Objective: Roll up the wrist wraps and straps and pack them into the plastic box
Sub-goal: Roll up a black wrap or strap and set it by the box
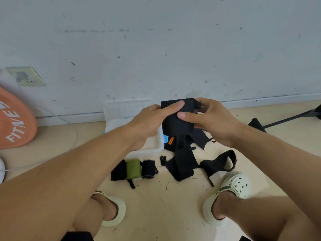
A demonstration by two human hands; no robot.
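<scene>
Above beige floor (173, 206), left hand (147, 122) and right hand (213, 119) gripping black wrap (175, 122), box (156, 145) at nine o'clock.

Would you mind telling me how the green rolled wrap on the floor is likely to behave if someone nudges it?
The green rolled wrap looks soft and light. Being a cylinder, it would probably roll, though black rolls flank it closely. Its black tail lies loose, so it may unwind.
</scene>
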